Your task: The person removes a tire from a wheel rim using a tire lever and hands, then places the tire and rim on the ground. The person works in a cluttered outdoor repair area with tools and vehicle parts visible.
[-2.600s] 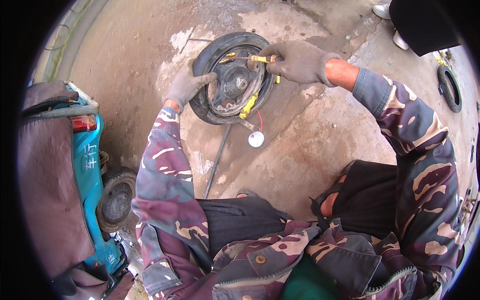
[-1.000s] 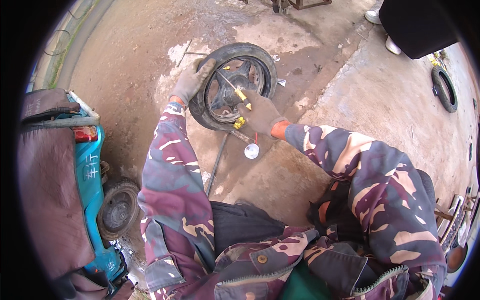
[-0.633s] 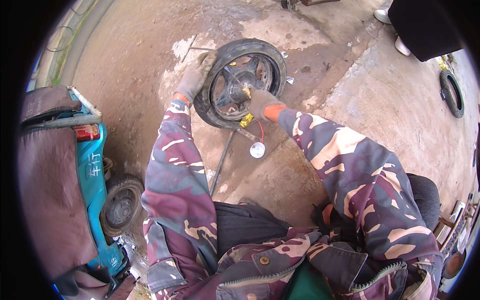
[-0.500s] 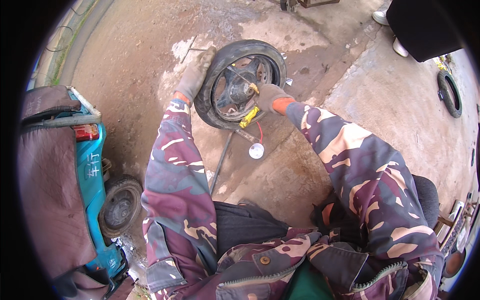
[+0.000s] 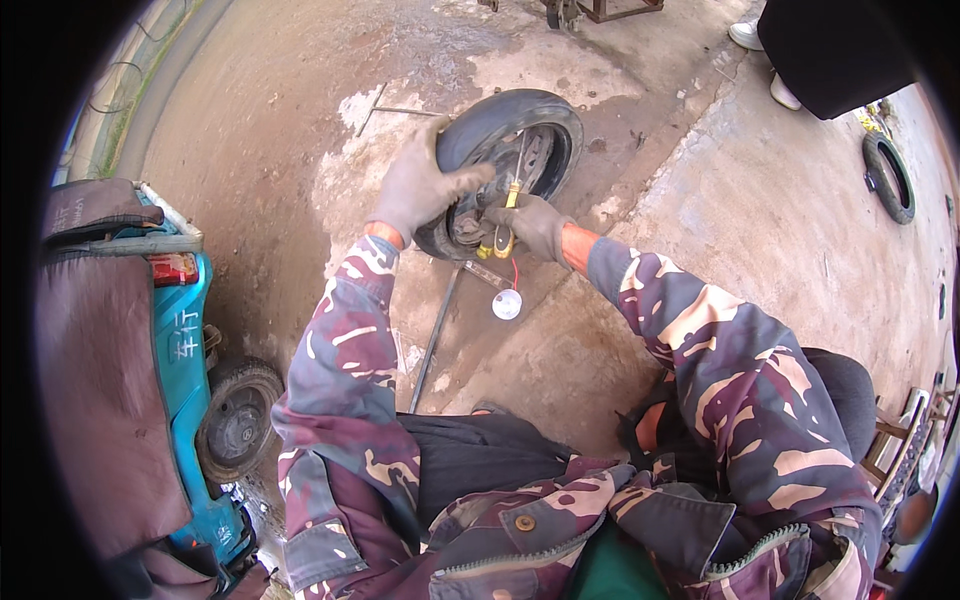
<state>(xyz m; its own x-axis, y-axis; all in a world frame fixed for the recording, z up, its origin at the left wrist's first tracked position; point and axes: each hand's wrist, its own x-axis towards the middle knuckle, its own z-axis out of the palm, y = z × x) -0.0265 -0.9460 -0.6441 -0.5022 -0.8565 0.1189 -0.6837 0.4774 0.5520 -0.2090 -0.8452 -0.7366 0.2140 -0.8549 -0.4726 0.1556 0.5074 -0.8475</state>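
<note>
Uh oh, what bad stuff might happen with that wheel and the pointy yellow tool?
The screwdriver in the right hand might slip and poke the left hand, which is close by. The wheel is tilted, so it may tip over if the left hand lets go. The small white disc lies near the wheel, so it might get squashed.

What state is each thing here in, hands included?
Wheel: tilted, off any vehicle
Yellow-handled screwdriver: held, pointing towards the wheel
Left hand: gloved, against the wheel, grip unclear
Right hand: gloved, closed around the screwdriver
T-shaped bar: lying on the ground
White round object: on the ground
Loose tire: no rim inside
Teal vehicle: upright, partly in view
</note>
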